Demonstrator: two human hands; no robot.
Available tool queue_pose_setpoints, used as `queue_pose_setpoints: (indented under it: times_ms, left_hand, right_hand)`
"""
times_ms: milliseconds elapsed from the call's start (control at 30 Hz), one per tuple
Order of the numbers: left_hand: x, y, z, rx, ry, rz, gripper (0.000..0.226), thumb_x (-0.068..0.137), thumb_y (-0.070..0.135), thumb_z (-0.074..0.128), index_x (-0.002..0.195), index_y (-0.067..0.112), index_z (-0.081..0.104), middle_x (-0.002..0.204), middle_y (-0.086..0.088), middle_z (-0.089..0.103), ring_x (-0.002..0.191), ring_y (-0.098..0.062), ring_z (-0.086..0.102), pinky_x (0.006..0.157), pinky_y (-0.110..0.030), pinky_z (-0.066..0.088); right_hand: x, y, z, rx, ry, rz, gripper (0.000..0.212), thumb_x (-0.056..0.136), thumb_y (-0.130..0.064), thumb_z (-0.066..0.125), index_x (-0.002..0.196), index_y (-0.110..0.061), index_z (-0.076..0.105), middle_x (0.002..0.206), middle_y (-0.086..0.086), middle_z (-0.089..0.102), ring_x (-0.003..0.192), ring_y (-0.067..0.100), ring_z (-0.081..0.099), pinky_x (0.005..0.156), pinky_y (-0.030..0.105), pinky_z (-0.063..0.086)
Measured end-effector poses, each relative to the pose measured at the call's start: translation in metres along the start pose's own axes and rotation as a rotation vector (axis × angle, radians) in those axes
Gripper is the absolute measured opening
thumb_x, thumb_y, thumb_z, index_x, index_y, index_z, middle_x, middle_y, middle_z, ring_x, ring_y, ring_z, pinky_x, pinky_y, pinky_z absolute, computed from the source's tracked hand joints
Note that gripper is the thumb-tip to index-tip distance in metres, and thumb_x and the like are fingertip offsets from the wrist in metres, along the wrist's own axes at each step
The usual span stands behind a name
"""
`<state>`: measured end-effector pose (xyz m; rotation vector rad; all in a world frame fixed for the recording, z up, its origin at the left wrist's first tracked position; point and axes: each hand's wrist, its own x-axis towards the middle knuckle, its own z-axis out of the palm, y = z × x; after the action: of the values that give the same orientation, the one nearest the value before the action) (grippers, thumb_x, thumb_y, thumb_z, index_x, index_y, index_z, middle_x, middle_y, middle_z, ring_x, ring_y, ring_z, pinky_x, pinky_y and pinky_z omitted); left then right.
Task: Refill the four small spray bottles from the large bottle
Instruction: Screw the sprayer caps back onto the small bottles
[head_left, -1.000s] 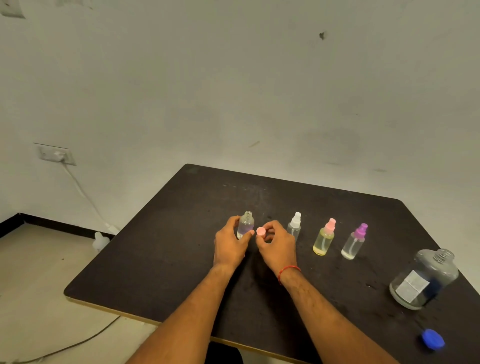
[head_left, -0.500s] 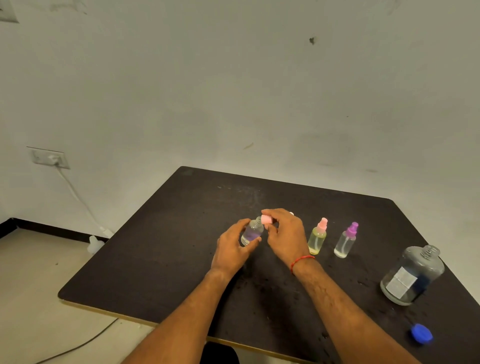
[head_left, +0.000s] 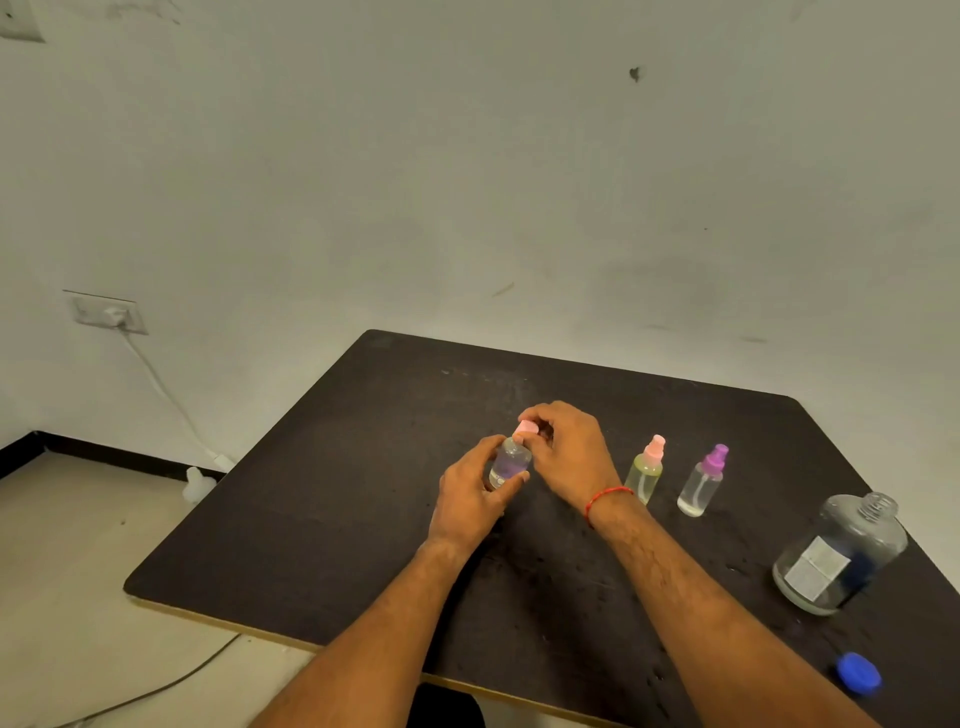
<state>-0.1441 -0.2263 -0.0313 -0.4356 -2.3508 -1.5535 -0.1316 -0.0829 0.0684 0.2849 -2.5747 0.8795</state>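
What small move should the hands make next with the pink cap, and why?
Probably twist the pink cap tight with the right hand. The cap sits on the neck of the small bottle, pinched by that hand, while the left hand grips the bottle's body. Liquid shows inside it.

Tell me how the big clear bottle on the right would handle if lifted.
The large bottle looks nearly empty, so probably light. Its smooth clear wall may be slippery. Uncapped, its blue cap lying apart, it could spill if tilted.

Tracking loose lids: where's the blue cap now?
Head view: the blue cap lies on the table's near right corner, apart from the large bottle, which stands just beyond it.
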Motion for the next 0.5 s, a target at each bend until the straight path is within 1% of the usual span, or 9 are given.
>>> queue_pose_setpoints:
  times_ms: [67, 133, 167, 233, 267, 333, 400, 433, 500]
  left_hand:
    - [0.000, 0.000, 0.000, -0.002, 0.001, -0.006, 0.048, 0.088, 0.043, 0.076, 0.131, 0.035, 0.057, 0.115, 0.015, 0.068, 0.082, -0.008, 0.066, 0.079, -0.037, 0.063]
    - [0.000, 0.001, 0.000, -0.007, 0.007, -0.016, 0.049, 0.088, 0.041, 0.077, 0.132, 0.033, 0.058, 0.113, 0.013, 0.069, 0.079, -0.008, 0.065, 0.079, -0.036, 0.063]
    - [0.000, 0.002, 0.000, -0.011, 0.010, -0.020, 0.050, 0.088, 0.040, 0.077, 0.133, 0.032, 0.057, 0.113, 0.012, 0.070, 0.079, -0.008, 0.065, 0.080, -0.036, 0.063]
    - [0.000, 0.003, 0.000, -0.017, 0.012, -0.028, 0.049, 0.088, 0.039, 0.076, 0.133, 0.032, 0.057, 0.113, 0.011, 0.070, 0.078, -0.009, 0.066, 0.080, -0.035, 0.063]
    - [0.000, 0.004, 0.000, -0.023, 0.012, -0.032, 0.048, 0.089, 0.038, 0.076, 0.133, 0.032, 0.057, 0.113, 0.012, 0.070, 0.078, -0.009, 0.067, 0.080, -0.035, 0.063]
    - [0.001, 0.005, 0.000, -0.035, 0.009, -0.042, 0.047, 0.089, 0.038, 0.075, 0.132, 0.031, 0.058, 0.116, 0.011, 0.069, 0.082, -0.011, 0.068, 0.081, -0.037, 0.063]
    - [0.000, 0.006, 0.000, -0.046, 0.005, -0.046, 0.046, 0.089, 0.038, 0.076, 0.130, 0.031, 0.059, 0.117, 0.011, 0.068, 0.083, -0.011, 0.067, 0.081, -0.039, 0.063]
    - [-0.001, 0.005, 0.001, -0.045, 0.004, -0.041, 0.045, 0.089, 0.038, 0.076, 0.130, 0.030, 0.059, 0.117, 0.011, 0.068, 0.082, -0.010, 0.067, 0.081, -0.038, 0.063]
    - [-0.001, 0.004, 0.000, -0.032, -0.001, -0.038, 0.046, 0.088, 0.038, 0.076, 0.130, 0.029, 0.059, 0.117, 0.012, 0.068, 0.081, -0.011, 0.068, 0.080, -0.038, 0.063]
  right_hand:
    - [0.001, -0.002, 0.000, -0.006, 0.022, 0.035, 0.015, 0.085, -0.031, 0.071, 0.094, -0.019, 0.070, 0.089, -0.006, 0.065, 0.081, 0.008, 0.059, 0.080, 0.031, 0.055]
    - [0.002, -0.004, 0.000, -0.020, 0.018, 0.085, 0.024, 0.083, -0.042, 0.072, 0.093, -0.019, 0.070, 0.085, -0.007, 0.065, 0.077, 0.007, 0.059, 0.075, 0.030, 0.056]
    - [0.002, -0.005, 0.000, -0.019, 0.009, 0.100, 0.030, 0.083, -0.046, 0.071, 0.096, -0.020, 0.070, 0.088, -0.007, 0.066, 0.078, 0.007, 0.060, 0.076, 0.028, 0.056]
    - [0.000, -0.006, 0.002, 0.010, 0.008, 0.105, 0.042, 0.083, -0.047, 0.070, 0.114, -0.020, 0.065, 0.100, -0.007, 0.066, 0.086, 0.005, 0.059, 0.081, 0.022, 0.053]
    - [-0.001, -0.006, 0.003, 0.044, 0.016, 0.101, 0.046, 0.084, -0.044, 0.071, 0.123, -0.020, 0.061, 0.106, -0.007, 0.065, 0.091, 0.005, 0.059, 0.083, 0.019, 0.051]
    - [-0.004, -0.005, 0.006, 0.130, 0.041, 0.088, 0.047, 0.087, -0.025, 0.071, 0.131, -0.021, 0.056, 0.117, -0.007, 0.063, 0.100, 0.004, 0.058, 0.087, 0.017, 0.050]
    - [-0.009, -0.002, 0.008, 0.165, 0.054, 0.065, 0.045, 0.087, -0.004, 0.067, 0.127, -0.021, 0.060, 0.122, -0.005, 0.063, 0.106, 0.004, 0.058, 0.093, 0.021, 0.052]
    - [-0.010, -0.001, 0.009, 0.160, 0.063, 0.048, 0.043, 0.086, 0.001, 0.064, 0.123, -0.021, 0.063, 0.120, -0.005, 0.065, 0.107, 0.005, 0.058, 0.096, 0.025, 0.052]
    - [-0.012, 0.000, 0.011, 0.145, 0.085, 0.038, 0.038, 0.085, 0.003, 0.064, 0.115, -0.019, 0.068, 0.113, -0.004, 0.067, 0.104, 0.006, 0.060, 0.096, 0.030, 0.053]
